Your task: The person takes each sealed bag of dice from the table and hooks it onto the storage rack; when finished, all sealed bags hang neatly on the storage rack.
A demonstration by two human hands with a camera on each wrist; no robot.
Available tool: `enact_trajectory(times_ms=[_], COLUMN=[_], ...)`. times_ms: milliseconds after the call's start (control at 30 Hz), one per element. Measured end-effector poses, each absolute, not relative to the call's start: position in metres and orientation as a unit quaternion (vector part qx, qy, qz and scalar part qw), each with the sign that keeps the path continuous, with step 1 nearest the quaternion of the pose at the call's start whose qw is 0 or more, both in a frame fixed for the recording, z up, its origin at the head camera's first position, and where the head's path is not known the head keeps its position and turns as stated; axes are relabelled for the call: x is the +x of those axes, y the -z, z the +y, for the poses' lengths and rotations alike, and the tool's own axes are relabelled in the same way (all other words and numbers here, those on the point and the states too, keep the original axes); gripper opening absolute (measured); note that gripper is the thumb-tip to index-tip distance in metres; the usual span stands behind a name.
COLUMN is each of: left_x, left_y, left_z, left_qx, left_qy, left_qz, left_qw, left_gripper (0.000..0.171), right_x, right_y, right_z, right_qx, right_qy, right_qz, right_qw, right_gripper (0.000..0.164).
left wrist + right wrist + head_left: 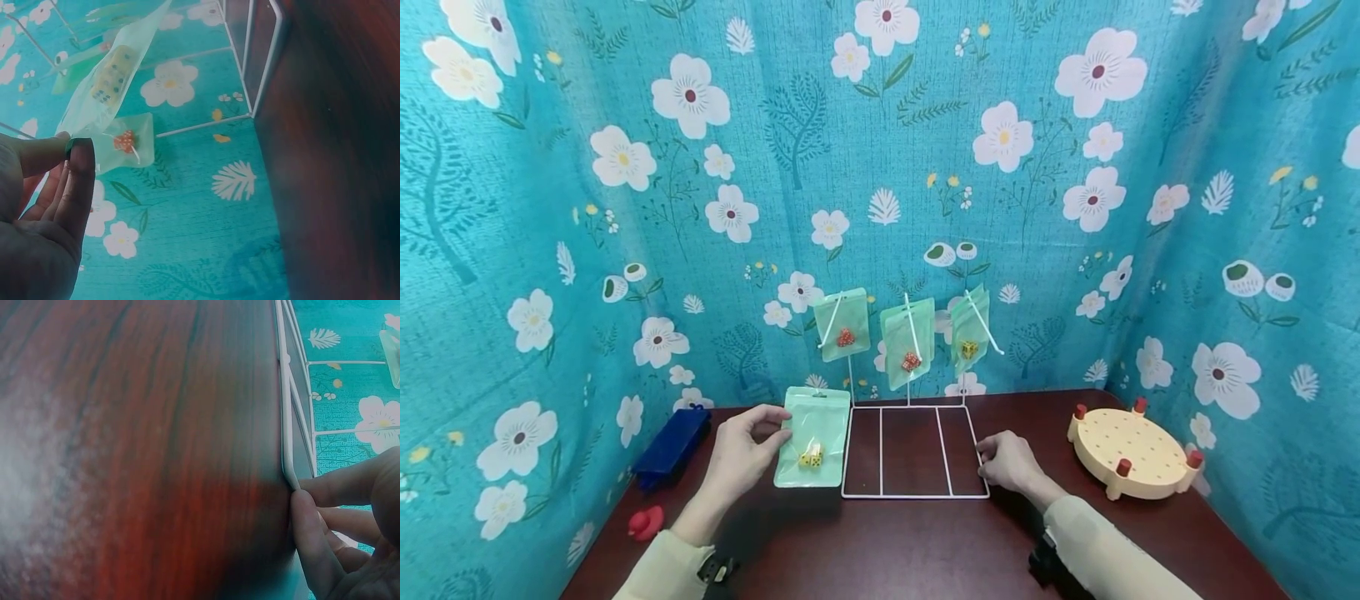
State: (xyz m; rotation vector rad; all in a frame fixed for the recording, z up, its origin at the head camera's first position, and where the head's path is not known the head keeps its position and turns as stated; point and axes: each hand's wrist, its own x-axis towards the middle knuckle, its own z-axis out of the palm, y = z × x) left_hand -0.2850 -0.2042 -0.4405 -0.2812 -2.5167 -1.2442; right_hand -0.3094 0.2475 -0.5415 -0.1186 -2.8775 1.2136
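My left hand pinches the left edge of a light green pouch with yellow dice in its lower part. The pouch is just left of a white wire rack. At the rack's right side, my right hand pinches the base wire between thumb and finger, as the right wrist view shows. Three more green pouches hang from the rack's prongs: a left pouch and a middle pouch with red dice, and a right pouch with yellow dice.
A dark blue case and a red rubber duck are on the left of the brown table. A round cream board with red-tipped legs stands at right. A flowered blue curtain surrounds the table's back and sides.
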Motion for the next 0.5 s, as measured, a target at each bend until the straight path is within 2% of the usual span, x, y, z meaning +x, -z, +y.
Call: enact_trajectory(times_ms=[233,500], left_x=[-0.275,-0.264], left_y=[0.431,0.416], left_z=[-0.200,-0.194], left_qx=[-0.117,-0.169], left_qy=[0.452,0.482], left_qz=[-0.865,-0.825], left_qw=[0.182,0.243], left_gripper=[0.025,0.023], right_x=[-0.309,-0.310], right_y=[0.542,0.544], right_z=[0.247,0.247], right_qx=[-0.044,-0.046], right_qy=[-0.387,-0.392], right_qz=[-0.921,-0.919], right_qw=[0.008,0.006], right_gripper=[0.039,0.039])
